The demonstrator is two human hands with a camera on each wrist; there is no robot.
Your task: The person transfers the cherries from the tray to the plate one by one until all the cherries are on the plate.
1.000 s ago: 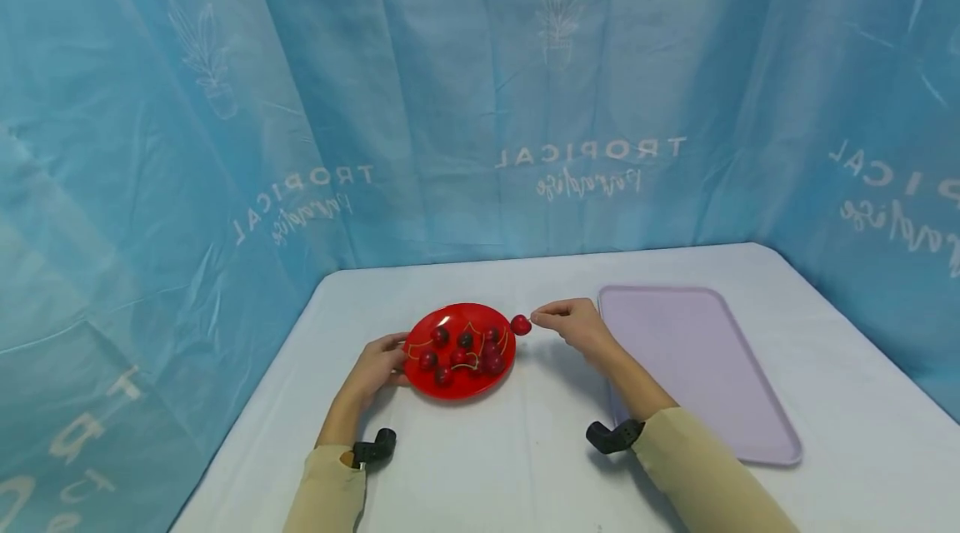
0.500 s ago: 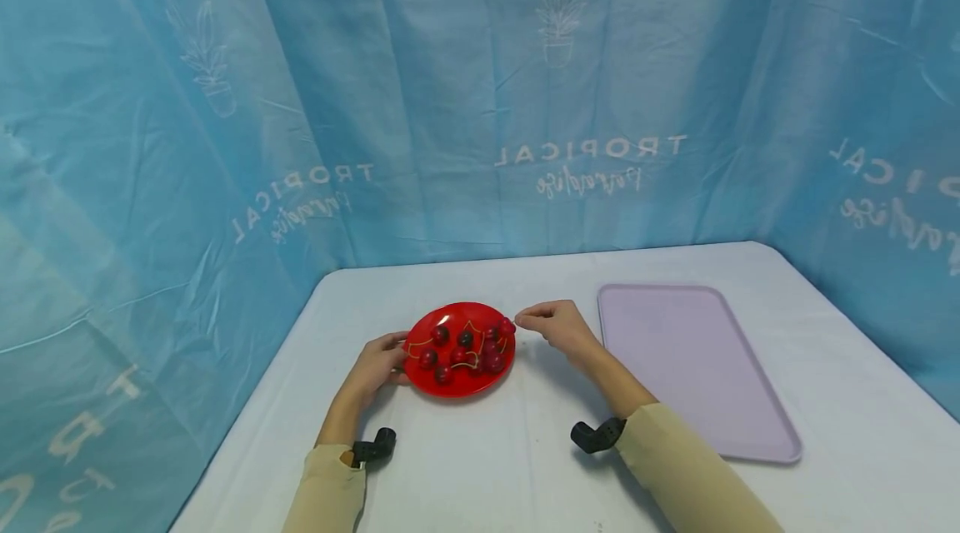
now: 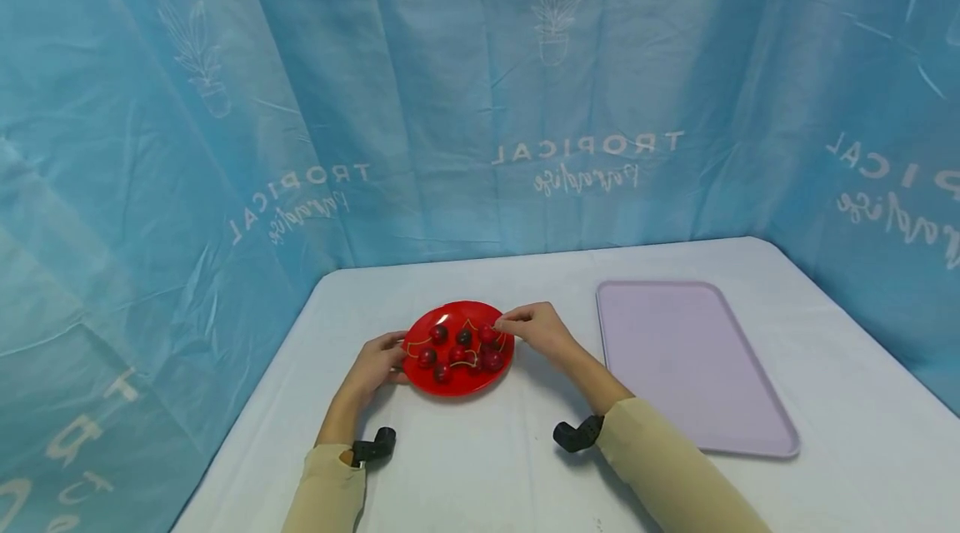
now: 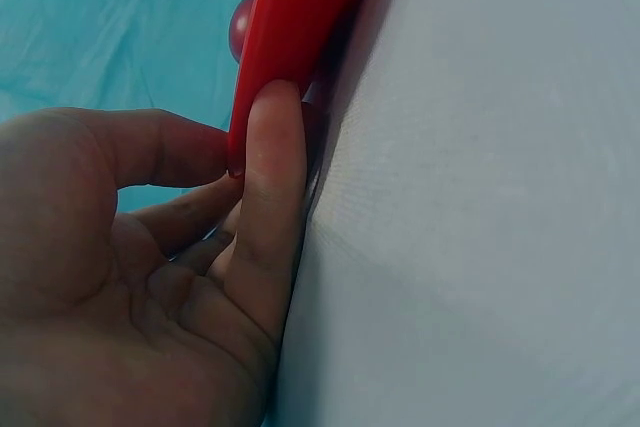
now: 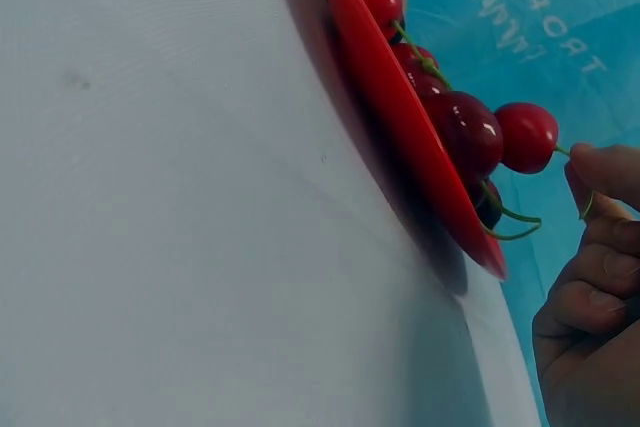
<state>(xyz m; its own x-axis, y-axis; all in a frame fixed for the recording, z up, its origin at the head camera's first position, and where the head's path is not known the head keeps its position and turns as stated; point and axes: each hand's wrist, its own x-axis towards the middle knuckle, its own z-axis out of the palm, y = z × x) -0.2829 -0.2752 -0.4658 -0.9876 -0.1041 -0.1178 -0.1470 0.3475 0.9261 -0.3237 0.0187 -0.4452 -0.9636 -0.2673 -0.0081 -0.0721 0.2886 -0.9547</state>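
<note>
A red plate (image 3: 423, 383) with several dark red cherries (image 3: 457, 353) on it stands on the white table, left of centre. At its left rim my left hand (image 3: 375, 365) holds the edge; in the left wrist view the thumb is on the upper side and fingers (image 4: 272, 147) lie underneath. My right hand (image 3: 538, 328) is over the plate's right rim. Between thumb and forefinger it pinches the green stem of a bright red cherry (image 5: 527, 137), which hangs close against a darker cherry (image 5: 468, 133) on the plate; whether they touch I cannot tell.
A pale purple rectangular tray (image 3: 675, 358) lies on the right part of the white table (image 3: 465, 466). Blue printed curtain (image 3: 450, 100) surrounds the table's back and sides.
My right hand has moved left with the cherry, from beside the plate to above its right side. The left hand has stayed at the plate's rim.
</note>
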